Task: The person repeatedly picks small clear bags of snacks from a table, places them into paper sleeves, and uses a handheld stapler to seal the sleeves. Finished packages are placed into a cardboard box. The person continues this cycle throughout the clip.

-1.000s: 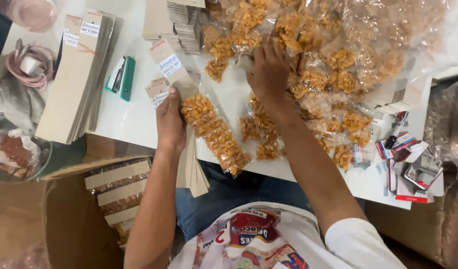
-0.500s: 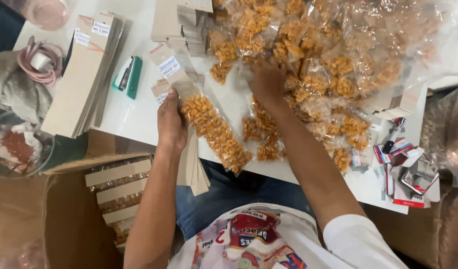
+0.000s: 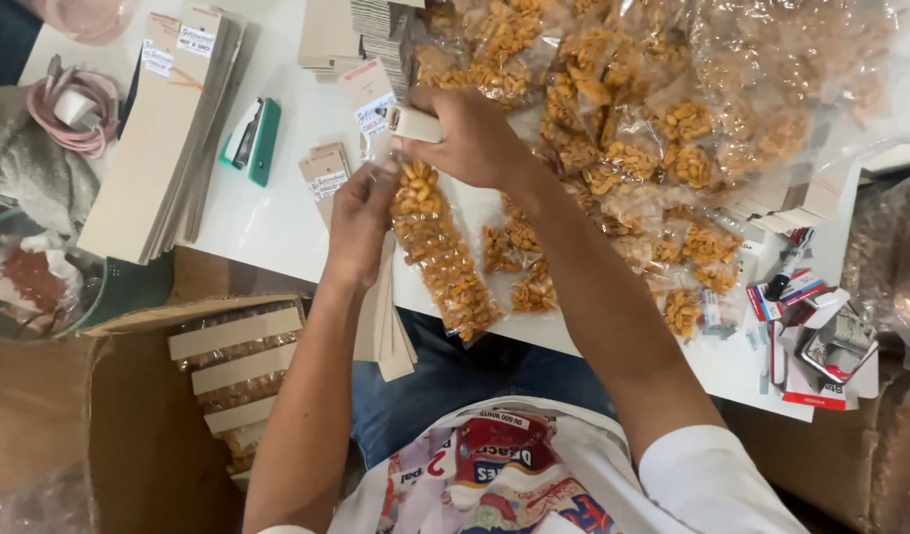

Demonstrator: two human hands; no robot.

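Near the front edge of the white table (image 3: 277,222), we hold a long clear bag of orange snacks (image 3: 440,247), its lower end hanging over that edge. Our left hand (image 3: 361,222) pinches its top corner; our right hand (image 3: 470,138) is closed around a folded cardboard header card (image 3: 415,123) at the bag's mouth. Filled bags (image 3: 633,109) pile toward the far right corner; a green stapler (image 3: 254,140) lies left, beside stacked cardboard strips (image 3: 158,138).

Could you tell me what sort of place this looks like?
Probably a small snack-packing workstation: heaped clear bags of orange snacks, stacks of folded cardboard header cards, a green stapler on a white table, and a carton of finished packs.
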